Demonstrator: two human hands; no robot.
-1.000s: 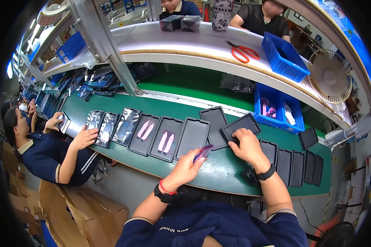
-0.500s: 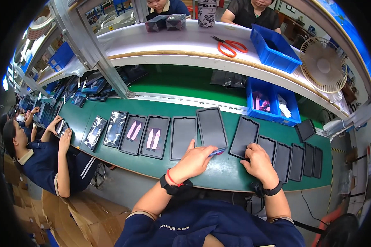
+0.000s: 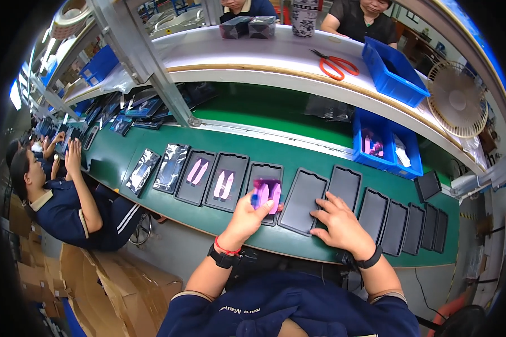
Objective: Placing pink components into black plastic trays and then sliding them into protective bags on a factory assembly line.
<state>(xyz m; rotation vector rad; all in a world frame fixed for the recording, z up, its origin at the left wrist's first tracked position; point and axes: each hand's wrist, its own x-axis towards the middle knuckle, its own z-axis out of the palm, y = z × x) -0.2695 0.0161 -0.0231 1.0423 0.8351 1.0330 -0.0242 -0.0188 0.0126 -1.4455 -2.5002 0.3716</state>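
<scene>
My left hand (image 3: 246, 218) grips a small, blurred stack of dark cards printed with pink pointed strips (image 3: 269, 195). It holds them above a black plastic tray (image 3: 262, 171), hiding that tray's lower part. My right hand (image 3: 338, 222) is open, fingers spread, its fingertips at the right edge of another black tray (image 3: 301, 197). Beyond that hand lies a further tray (image 3: 344, 181). To the left, two trays each contain a card with pink strips: the nearer tray (image 3: 239, 163) and the one beside it (image 3: 189, 192).
Several black trays (image 3: 394, 224) continue right along the green table (image 3: 275, 240). At left lie two glossy wrapped packs (image 3: 171, 167). Blue bins (image 3: 372, 160) stand under the shelf, which bears orange-handled scissors (image 3: 337, 66) and a fan (image 3: 458, 98). A co-worker (image 3: 76, 216) sits left.
My left hand has moved left and raised the cards, showing their pink faces. The tilted middle tray now lies lower, between its neighbours. My right hand has shifted left and spread its fingers.
</scene>
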